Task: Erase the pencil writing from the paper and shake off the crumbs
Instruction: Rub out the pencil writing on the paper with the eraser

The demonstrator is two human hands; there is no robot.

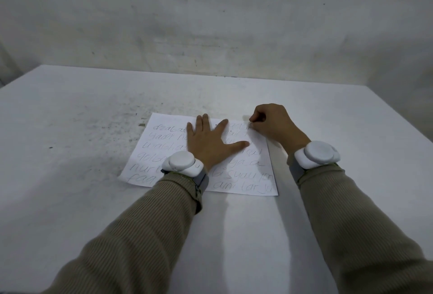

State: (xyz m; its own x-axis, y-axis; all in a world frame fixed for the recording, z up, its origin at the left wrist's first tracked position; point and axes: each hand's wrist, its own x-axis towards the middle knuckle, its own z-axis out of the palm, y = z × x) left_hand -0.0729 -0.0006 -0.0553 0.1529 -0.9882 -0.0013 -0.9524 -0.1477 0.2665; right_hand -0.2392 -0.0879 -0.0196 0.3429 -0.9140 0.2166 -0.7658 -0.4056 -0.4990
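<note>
left hand (208,143) flat, spread, pinning thin floppy paper (145,153) to bench (70,129); right hand (274,125) curled at far right corner, contents unclear; brace near rubbing.

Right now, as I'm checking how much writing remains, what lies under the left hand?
The left hand lies flat, fingers spread, on the paper on the table. Pencil lines run out from both sides of it; the words beneath palm and fingers are covered.

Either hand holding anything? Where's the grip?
Left hand lies flat on the paper, holding nothing. Right hand is curled at the sheet's far right edge, fingertips together; what they pinch, if anything, cannot be told.
</note>
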